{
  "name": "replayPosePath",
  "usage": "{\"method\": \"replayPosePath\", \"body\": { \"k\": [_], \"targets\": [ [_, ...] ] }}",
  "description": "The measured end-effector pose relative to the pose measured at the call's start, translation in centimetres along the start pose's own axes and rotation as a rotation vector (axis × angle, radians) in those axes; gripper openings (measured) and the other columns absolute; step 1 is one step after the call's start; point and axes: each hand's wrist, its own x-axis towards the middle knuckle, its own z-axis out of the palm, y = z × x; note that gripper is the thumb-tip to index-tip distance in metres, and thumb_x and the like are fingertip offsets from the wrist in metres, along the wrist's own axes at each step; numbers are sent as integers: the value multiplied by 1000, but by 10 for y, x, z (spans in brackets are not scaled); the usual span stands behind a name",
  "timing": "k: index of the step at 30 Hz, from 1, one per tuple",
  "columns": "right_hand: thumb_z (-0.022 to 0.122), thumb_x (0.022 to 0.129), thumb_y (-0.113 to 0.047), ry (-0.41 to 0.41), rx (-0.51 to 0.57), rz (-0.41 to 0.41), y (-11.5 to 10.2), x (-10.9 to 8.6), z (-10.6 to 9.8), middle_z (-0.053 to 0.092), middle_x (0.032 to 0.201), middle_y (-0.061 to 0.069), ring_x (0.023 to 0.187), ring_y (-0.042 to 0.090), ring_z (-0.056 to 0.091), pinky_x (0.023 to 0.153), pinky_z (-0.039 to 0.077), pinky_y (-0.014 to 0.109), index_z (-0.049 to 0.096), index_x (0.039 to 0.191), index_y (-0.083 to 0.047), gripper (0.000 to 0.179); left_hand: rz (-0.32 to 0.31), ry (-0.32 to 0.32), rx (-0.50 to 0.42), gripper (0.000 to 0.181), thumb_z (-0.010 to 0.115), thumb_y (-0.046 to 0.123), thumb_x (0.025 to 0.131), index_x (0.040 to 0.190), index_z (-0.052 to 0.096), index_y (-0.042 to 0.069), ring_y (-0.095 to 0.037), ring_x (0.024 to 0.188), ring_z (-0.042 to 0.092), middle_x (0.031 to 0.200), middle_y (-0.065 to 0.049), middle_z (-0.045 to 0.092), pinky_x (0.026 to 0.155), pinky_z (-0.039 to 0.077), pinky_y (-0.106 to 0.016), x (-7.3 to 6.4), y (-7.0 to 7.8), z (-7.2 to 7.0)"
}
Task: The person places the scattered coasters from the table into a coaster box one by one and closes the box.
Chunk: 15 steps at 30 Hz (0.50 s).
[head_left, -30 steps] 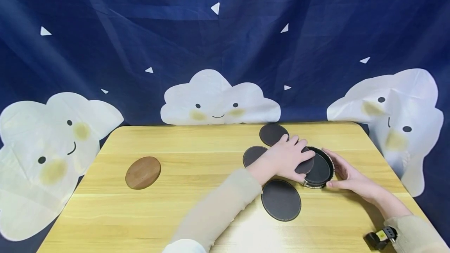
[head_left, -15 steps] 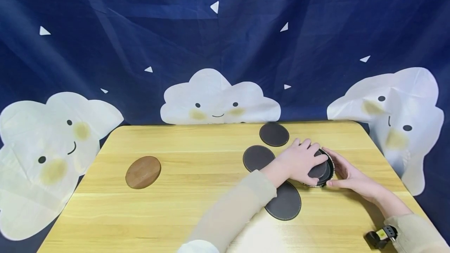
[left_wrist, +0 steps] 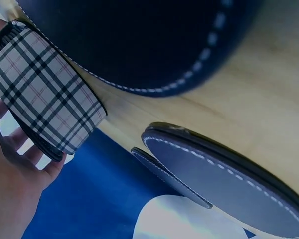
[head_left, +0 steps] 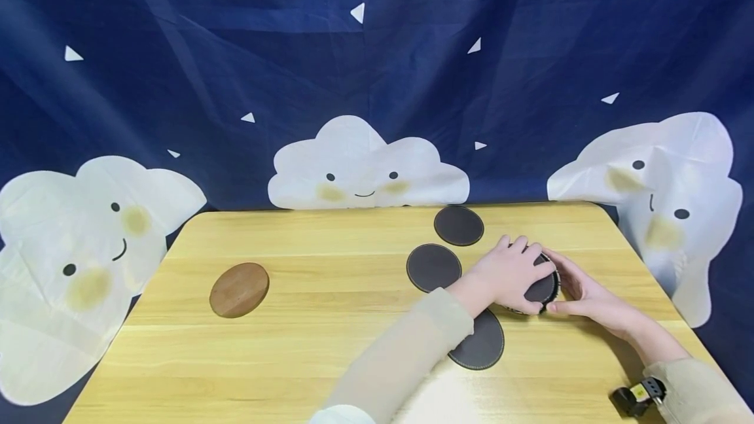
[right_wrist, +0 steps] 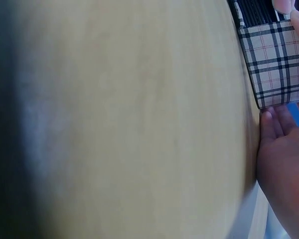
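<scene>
A round plaid coaster holder (left_wrist: 47, 87) stands on the right part of the table, with dark coasters stacked inside, their edges showing in the right wrist view. My left hand (head_left: 511, 277) holds a round dark coaster (head_left: 540, 288) by its edge at the holder's mouth, fingers spread over it. My right hand (head_left: 595, 300) grips the holder's right side, thumb near and fingers behind. Left of the holder lie three more dark stitched coasters: a far one (head_left: 459, 225), a middle one (head_left: 432, 267) and a near one (head_left: 480, 343), partly under my left forearm.
A brown round disc (head_left: 239, 290) lies on the left of the wooden table (head_left: 330, 234). Behind the table hangs a dark blue curtain (head_left: 294, 70) with white clouds. A small black device (head_left: 639, 398) is on the right wrist.
My left hand has moved right with the coaster, from the holder's left edge to over its mouth. My right hand has stayed in place on the holder.
</scene>
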Motion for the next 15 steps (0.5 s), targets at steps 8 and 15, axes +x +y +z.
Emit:
{"method": "replayPosePath", "body": {
  "k": [8, 15],
  "targets": [
    [63, 94, 12, 8, -2, 10, -1, 0, 1, 26, 161, -33, 142, -27, 28, 105, 26, 0, 9, 172, -11, 98, -2, -29, -14, 77, 53, 82, 91, 157, 39, 46, -11, 140, 41, 158, 11, 41, 112, 35, -34, 3, 2, 0],
    [62, 94, 14, -1, -2, -9, 1, 0, 1, 27, 162, -32, 143, -25, 28, 107, 26, 0, 9, 171, -10, 97, -17, -52, -24, 77, 51, 83, 92, 158, 36, 47, -11, 143, 39, 159, 12, 39, 114, 35, -34, 1, 3, 0]
  ]
}}
